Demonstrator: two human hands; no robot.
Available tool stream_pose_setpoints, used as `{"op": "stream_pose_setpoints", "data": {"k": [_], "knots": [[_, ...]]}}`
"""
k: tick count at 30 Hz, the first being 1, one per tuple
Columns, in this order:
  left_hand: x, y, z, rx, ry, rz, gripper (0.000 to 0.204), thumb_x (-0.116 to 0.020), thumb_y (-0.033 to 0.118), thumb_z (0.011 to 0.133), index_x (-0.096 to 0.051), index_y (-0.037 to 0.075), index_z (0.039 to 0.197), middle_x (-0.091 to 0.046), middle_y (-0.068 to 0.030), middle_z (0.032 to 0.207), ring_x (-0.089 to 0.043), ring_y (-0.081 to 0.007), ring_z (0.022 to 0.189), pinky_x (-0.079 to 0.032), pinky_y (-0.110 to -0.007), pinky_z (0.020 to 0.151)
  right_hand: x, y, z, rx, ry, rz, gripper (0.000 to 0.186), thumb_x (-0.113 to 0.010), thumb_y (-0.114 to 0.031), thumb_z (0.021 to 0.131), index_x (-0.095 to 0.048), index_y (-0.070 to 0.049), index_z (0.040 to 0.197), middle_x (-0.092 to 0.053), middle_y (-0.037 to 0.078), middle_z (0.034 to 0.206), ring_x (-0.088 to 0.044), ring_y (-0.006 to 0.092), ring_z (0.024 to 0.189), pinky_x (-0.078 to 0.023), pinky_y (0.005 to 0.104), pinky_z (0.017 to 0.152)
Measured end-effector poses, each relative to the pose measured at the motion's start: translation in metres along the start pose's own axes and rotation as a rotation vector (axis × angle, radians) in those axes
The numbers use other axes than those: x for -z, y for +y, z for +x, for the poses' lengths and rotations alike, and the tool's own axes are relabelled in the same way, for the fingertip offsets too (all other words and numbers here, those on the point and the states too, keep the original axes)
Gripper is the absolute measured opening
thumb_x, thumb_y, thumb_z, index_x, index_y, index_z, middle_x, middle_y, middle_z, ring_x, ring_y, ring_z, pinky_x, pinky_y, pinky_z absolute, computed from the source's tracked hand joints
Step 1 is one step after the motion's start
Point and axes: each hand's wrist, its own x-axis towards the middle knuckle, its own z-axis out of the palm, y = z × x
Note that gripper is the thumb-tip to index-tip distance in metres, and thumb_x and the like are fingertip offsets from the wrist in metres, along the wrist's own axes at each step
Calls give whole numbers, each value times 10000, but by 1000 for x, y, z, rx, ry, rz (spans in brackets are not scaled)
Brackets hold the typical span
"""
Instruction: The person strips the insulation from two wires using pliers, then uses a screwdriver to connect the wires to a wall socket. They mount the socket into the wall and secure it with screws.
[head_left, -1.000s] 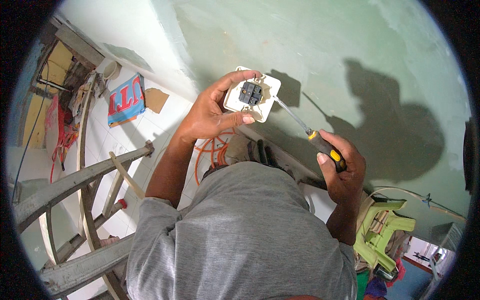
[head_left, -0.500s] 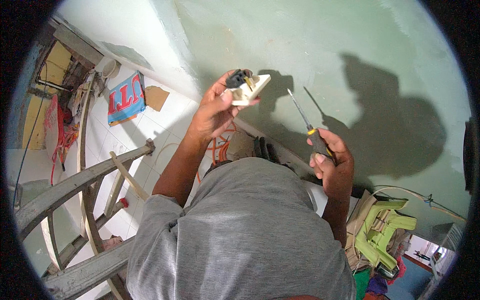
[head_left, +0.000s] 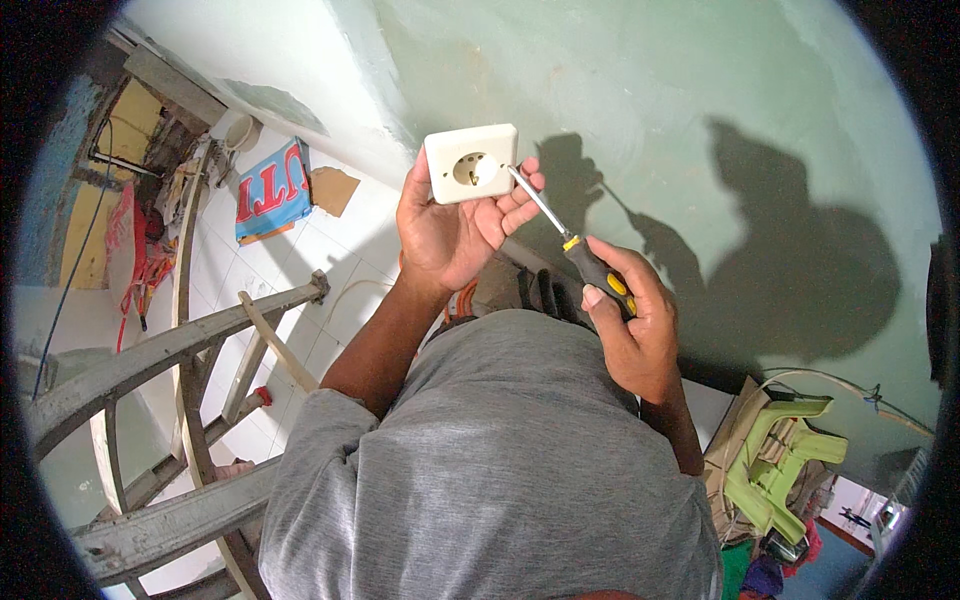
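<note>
The left hand [head_left: 445, 235] holds the socket [head_left: 475, 165] up in front of the body, near the wall [head_left: 640, 90] and apart from it. The socket is a square cream plate with a round recess, its front turned up toward the head and slightly tilted. The left thumb lies along its left edge, while the fingers pass behind it and show, loosely spread, beyond its right edge; the palm is turned up below. The right hand [head_left: 640, 335] has the screwdriver [head_left: 572, 244] by its black and yellow handle, thumb and forefinger pinching it and the other fingers curled out of clear sight. The shaft slants up and left, its tip at the right edge of the plate beside a small hole; whether it touches, I cannot tell. A dark shadow [head_left: 800, 265] of the person, hands and tool falls on the wall. Below the hands is the grey shirt [head_left: 500, 450], with orange tubing [head_left: 465, 298] partly seen past it. At left a ladder [head_left: 170, 350] stands over the white tiled floor [head_left: 222, 285], where a blue sheet [head_left: 272, 190] lies next to some cardboard [head_left: 332, 190]. A green stool [head_left: 785, 412] sits at lower right.
</note>
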Motion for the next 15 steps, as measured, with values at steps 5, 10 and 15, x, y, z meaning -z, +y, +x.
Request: {"op": "stream_pose_setpoints", "data": {"k": [5,10,15], "knots": [[1,-4,-8,-26,-21,32,821,-394,631,1025,-418,-36,1504,-552,-306,1385,-575,-429,1298,-499,-522,1100,-1,-1,-5,109,-1,-103,418,-622,-37,944,-585,17,1357,-641,228,1248,-638,351,1168,-486,424,1004],[5,-9,-14,-104,-68,225,819,-422,602,1020,-419,-71,1488,-583,-290,1350,-583,-426,1290,-478,-521,1107,-5,5,-13,223,44,-213,426,-629,-42,942,-584,8,1363,-638,235,1233,-632,382,1156,-491,445,992],[19,-8,-22,-212,-143,538,805,-519,600,974,-456,-40,1460,-607,-243,1341,-591,-423,1282,-453,-536,1117,-7,0,-21,-95,-36,169,374,-589,-83,997,-577,8,1360,-680,160,1135,-657,232,914,-519,330,789]]}}
